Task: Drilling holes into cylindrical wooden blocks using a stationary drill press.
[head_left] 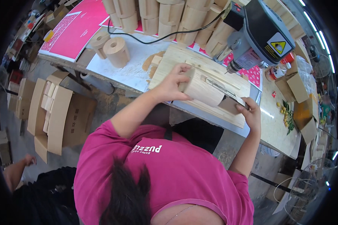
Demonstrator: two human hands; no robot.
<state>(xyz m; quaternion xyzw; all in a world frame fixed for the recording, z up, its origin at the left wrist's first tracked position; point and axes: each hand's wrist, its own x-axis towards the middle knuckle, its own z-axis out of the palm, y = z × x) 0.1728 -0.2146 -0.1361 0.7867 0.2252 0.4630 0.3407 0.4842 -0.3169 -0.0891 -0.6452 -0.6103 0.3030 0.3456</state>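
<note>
A pale wooden cylinder (204, 92) lies on its side over a wooden board (167, 73) on the bench. Along its upper side runs a slot with a thin metal strip in it. My left hand (175, 84) is closed around the cylinder's left end, thumb in front and fingers over the far side. At the other end a flat grey-brown plate (231, 105) sticks out, and my right hand (251, 112) pinches its outer edge. How far the plate reaches inside is hidden. Just beyond my hands, the chuck (232, 68) of a drill press (251, 47) hangs above the board.
Many wooden cylinders (169, 22) stand stacked at the back, with a hollow one (116, 52) nearer left. A black cable (161, 39) crosses the bench. Open cartons (73, 112) stand left on the floor; another box (294, 86) is at right. Another person's hand (29, 160) shows lower left.
</note>
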